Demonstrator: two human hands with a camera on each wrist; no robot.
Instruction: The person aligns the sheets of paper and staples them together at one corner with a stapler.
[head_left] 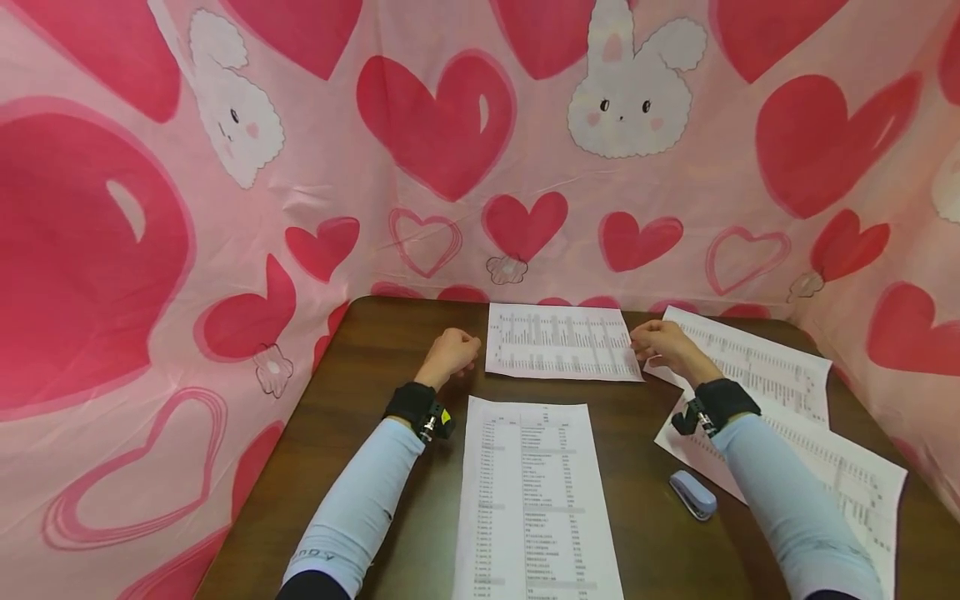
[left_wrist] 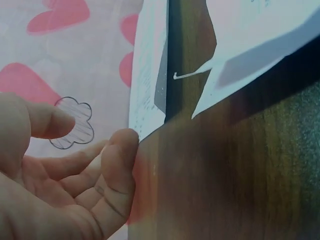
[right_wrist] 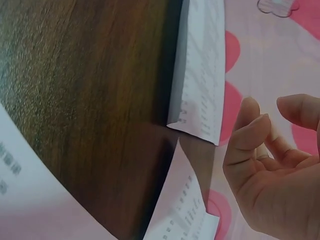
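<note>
A printed sheet of paper (head_left: pixel 562 342) lies sideways at the far edge of the table, between the two hands. The left hand (head_left: pixel 448 357) hovers just off its left edge; in the left wrist view that hand (left_wrist: pixel 65 185) has loosely bent fingers and a thumb held apart, with a fingertip right at the sheet's corner. At the sheet's right edge is the right hand (head_left: pixel 671 346). Its thumb and fingers stand apart with nothing between them in the right wrist view, beside the sheet (right_wrist: pixel 205 75). A second printed sheet (head_left: pixel 536 500) lies lengthwise nearer the person.
Two overlapping printed sheets, an upper one (head_left: pixel 772 375) and a lower one (head_left: pixel 862 479), lie at the right, partly under the right forearm. A small blue-grey stapler (head_left: pixel 693 495) sits left of that forearm. Pink heart-patterned cloth (head_left: pixel 547 175) hangs around the brown table (head_left: pixel 375 358).
</note>
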